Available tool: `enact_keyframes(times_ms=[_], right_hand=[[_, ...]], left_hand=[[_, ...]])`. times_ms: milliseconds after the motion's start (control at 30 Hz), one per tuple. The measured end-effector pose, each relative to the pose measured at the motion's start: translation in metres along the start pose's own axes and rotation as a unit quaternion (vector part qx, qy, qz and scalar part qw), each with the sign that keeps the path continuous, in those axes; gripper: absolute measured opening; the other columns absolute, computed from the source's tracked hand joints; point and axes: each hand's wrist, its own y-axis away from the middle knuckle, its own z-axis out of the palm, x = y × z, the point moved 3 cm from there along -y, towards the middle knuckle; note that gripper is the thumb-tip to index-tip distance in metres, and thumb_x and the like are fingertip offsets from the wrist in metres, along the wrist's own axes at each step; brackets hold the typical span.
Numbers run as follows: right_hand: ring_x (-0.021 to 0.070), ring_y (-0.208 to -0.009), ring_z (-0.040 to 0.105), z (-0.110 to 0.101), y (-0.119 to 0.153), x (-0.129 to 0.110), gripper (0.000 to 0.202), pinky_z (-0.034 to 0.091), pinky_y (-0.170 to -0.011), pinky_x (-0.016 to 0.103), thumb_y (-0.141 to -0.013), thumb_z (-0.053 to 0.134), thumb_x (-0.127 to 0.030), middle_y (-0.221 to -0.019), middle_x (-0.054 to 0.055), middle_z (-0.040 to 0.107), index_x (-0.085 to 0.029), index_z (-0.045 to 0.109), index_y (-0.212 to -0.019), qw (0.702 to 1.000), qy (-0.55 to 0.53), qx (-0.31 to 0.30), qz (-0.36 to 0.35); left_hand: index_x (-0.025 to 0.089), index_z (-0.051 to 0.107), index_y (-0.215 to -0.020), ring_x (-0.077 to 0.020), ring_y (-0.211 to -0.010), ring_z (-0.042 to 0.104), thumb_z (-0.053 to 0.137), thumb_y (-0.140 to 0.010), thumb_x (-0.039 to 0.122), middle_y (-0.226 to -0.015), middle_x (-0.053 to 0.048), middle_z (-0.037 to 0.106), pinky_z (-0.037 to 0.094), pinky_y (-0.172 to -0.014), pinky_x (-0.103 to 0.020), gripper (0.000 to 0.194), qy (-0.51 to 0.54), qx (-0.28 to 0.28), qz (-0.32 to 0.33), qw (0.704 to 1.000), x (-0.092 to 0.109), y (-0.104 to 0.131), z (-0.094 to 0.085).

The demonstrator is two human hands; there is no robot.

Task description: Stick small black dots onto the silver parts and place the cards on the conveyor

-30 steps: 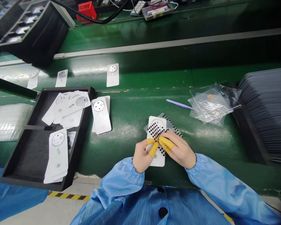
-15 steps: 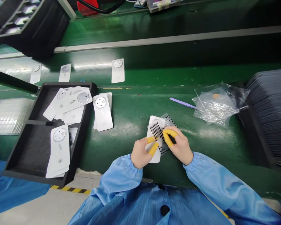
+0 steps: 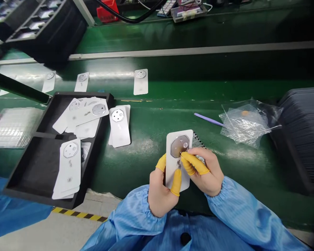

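My left hand point(image 3: 164, 188), in yellow finger cots, grips a white rounded card point(image 3: 172, 174) by its lower left part, thumb on the front. A shiny octagonal plate point(image 3: 177, 147) sits at the card's upper end, with small dark marks below it. My right hand point(image 3: 205, 170), also in yellow finger cots, has thumb and forefinger pinched at the plate's lower right edge; whatever is between the fingertips is too small to make out. Behind the card and right hand, a clear sheet with black dots point(image 3: 197, 139) lies on the green bench, partly hidden.
A black tray point(image 3: 23, 174) with similar cards stands left, beside a card stack point(image 3: 120, 130). Purple tweezers point(image 3: 208, 119) and clear plastic bags point(image 3: 242, 123) lie right, near stacked grey sheets point(image 3: 303, 132). Several cards lie along the back. Another person's blue sleeve point(image 3: 18, 212) shows lower left.
My left hand has lifted the card off the bench and tilted it up. My right hand has moved from the dotted sheet to the card's plate. The sheet now lies behind the card.
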Motion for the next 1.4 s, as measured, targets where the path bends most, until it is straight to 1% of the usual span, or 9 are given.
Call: enact_keyframes(times_ms=[300, 467, 567, 700, 833, 933, 1033, 1233, 1400], right_hand=[[0.0230, -0.103, 0.063, -0.006, 0.000, -0.001, 0.054, 0.052, -0.095, 0.044, -0.086, 0.055, -0.011, -0.111, 0.005, 0.067, -0.031, 0.044, -0.134, 0.998, 0.009, -0.052, -0.044], [0.0342, -0.127, 0.046, -0.002, -0.002, -0.015, 0.055, 0.041, -0.101, 0.060, -0.085, 0.049, -0.016, -0.141, 0.020, 0.045, -0.016, 0.039, -0.139, 0.978, 0.096, -0.140, -0.121], [0.0360, -0.134, 0.036, 0.004, 0.001, -0.014, 0.060, 0.041, -0.101, 0.059, -0.085, 0.046, -0.015, -0.146, 0.022, 0.037, -0.011, 0.031, -0.144, 0.979, 0.076, -0.169, -0.091], [0.0311, -0.137, 0.034, 0.009, 0.004, -0.004, 0.055, 0.039, -0.106, 0.054, -0.091, 0.041, -0.021, -0.150, 0.015, 0.031, -0.019, 0.029, -0.145, 0.985, -0.025, -0.167, -0.044], [0.0307, -0.139, 0.031, 0.004, 0.011, 0.027, 0.064, 0.037, -0.108, 0.055, -0.091, 0.048, -0.029, -0.152, 0.012, 0.027, -0.024, 0.019, -0.148, 0.990, 0.004, -0.130, 0.056], [0.0374, -0.138, 0.028, 0.001, 0.021, 0.054, 0.062, 0.036, -0.105, 0.063, -0.087, 0.058, -0.033, -0.150, 0.016, 0.030, -0.022, 0.033, -0.143, 0.979, 0.128, -0.127, 0.097], [0.0329, -0.127, 0.045, 0.003, 0.026, 0.066, 0.032, 0.045, -0.098, 0.056, -0.089, 0.055, -0.026, -0.138, 0.014, 0.049, -0.023, 0.056, -0.121, 0.980, 0.118, -0.134, 0.091], [0.0202, -0.106, 0.062, -0.011, -0.001, 0.062, 0.016, 0.055, -0.090, 0.038, -0.087, 0.058, -0.025, -0.123, 0.008, 0.060, -0.023, 0.063, -0.102, 0.972, -0.080, -0.123, 0.181], [0.0195, -0.106, 0.064, -0.028, -0.034, 0.056, 0.016, 0.056, -0.089, 0.034, -0.083, 0.064, -0.030, -0.124, 0.006, 0.061, -0.023, 0.065, -0.098, 0.936, -0.189, -0.202, 0.219]], left_hand=[[0.022, 0.048, -0.134, -0.0291, -0.100, 0.066, 0.063, -0.081, 0.033, -0.123, -0.011, 0.065, 0.054, -0.087, -0.036, 0.056, -0.051, -0.001, -0.031, 0.998, -0.005, 0.005, 0.004], [0.021, 0.050, -0.132, -0.0312, -0.108, 0.064, 0.064, -0.080, 0.035, -0.126, -0.013, 0.063, 0.054, -0.089, -0.036, 0.056, -0.057, 0.034, -0.015, 0.998, -0.004, 0.004, 0.001], [0.018, 0.049, -0.132, -0.0311, -0.103, 0.066, 0.063, -0.081, 0.036, -0.124, -0.015, 0.064, 0.055, -0.086, -0.037, 0.056, -0.065, 0.048, 0.007, 0.997, -0.006, 0.003, 0.004], [0.020, 0.036, -0.140, -0.0274, -0.100, 0.068, 0.058, -0.087, 0.032, -0.122, -0.015, 0.064, 0.056, -0.084, -0.036, 0.058, -0.029, 0.038, 0.037, 0.998, -0.006, -0.005, 0.008], [0.028, 0.007, -0.149, -0.0223, -0.105, 0.066, 0.055, -0.089, 0.025, -0.123, -0.011, 0.063, 0.054, -0.090, -0.036, 0.077, 0.011, 0.084, 0.100, 0.991, -0.006, -0.022, -0.021], [0.021, 0.049, -0.134, -0.0265, -0.116, 0.058, 0.061, -0.084, 0.026, -0.127, -0.012, 0.058, 0.048, -0.098, -0.037, 0.051, -0.089, 0.161, 0.108, 0.977, -0.015, -0.033, -0.059], [0.012, 0.070, -0.107, -0.0291, -0.107, 0.062, 0.060, -0.082, 0.031, -0.114, -0.015, 0.063, 0.050, -0.094, -0.039, 0.033, -0.133, 0.149, 0.037, 0.979, -0.027, -0.038, -0.074], [0.005, 0.069, -0.103, -0.0325, -0.104, 0.063, 0.069, -0.071, 0.044, -0.112, -0.020, 0.063, 0.051, -0.091, -0.042, 0.051, -0.079, 0.052, -0.082, 0.992, -0.029, -0.038, -0.032], [0.006, 0.066, -0.105, -0.0302, -0.096, 0.066, 0.080, -0.058, 0.041, -0.112, -0.020, 0.064, 0.054, -0.085, -0.040, 0.061, 0.024, -0.016, -0.129, 0.991, -0.028, -0.043, -0.002]])
